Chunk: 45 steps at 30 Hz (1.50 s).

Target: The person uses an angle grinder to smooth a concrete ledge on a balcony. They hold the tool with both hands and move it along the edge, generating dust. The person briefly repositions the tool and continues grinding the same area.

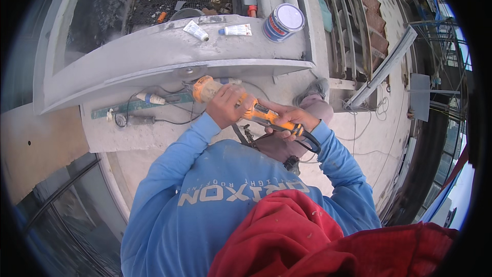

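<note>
A yellow-orange angle grinder (264,117) lies across the middle of the view, held in both hands. My left hand (226,104) wraps over its front body, just behind the dusty orange guard. My right hand (293,118) grips the rear handle, where a black cord loops out toward my sleeve. The grinder's disc (193,72) meets or nearly meets the face of the long grey ledge (148,74); whether it touches, I cannot tell. Dust coats the ledge and the tool's front.
On the ledge top stand a round tin (283,22) and two small tubes (196,30). Below the ledge lie a green straight bar (115,110), a white-and-blue plug (150,98) and loose cables. A grey metal profile (384,66) leans at the right. An open pit with debris lies beyond.
</note>
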Tool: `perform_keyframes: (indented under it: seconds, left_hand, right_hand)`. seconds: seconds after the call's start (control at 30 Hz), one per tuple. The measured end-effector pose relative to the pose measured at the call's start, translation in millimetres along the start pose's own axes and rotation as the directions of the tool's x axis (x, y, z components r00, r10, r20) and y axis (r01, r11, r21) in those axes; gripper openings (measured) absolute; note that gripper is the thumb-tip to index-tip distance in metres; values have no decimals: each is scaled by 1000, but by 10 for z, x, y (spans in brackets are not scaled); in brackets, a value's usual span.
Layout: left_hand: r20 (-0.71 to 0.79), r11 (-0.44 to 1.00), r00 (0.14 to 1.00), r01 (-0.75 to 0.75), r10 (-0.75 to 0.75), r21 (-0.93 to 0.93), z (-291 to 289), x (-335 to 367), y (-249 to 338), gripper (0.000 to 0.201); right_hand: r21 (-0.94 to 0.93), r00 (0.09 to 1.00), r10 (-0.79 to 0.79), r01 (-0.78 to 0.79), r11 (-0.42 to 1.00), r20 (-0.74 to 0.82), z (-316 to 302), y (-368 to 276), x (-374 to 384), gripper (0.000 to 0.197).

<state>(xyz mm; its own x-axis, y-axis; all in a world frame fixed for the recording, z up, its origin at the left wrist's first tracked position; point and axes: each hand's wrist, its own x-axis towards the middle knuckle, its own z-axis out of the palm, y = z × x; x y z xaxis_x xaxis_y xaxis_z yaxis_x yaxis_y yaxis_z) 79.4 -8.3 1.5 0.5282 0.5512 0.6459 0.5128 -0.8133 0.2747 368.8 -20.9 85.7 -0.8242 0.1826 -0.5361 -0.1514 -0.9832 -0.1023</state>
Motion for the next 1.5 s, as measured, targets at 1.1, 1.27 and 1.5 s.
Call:
perform_keyframes:
  seconds: [1.1,1.27,1.5]
  left_hand:
    - [-4,1000,1000,-4,4,-13,109,182,271,52]
    - [-7,1000,1000,22,-22,-10,116,204,291,50]
    - [24,1000,1000,19,-20,17,92,44,46,54]
  right_hand:
    - [-68,999,-36,34,997,-27,-67,61,-384,91]
    - [-20,999,-16,15,1000,-45,2,-1,-388,94]
    - [-14,1000,-12,12,1000,18,-56,-65,-66,95]
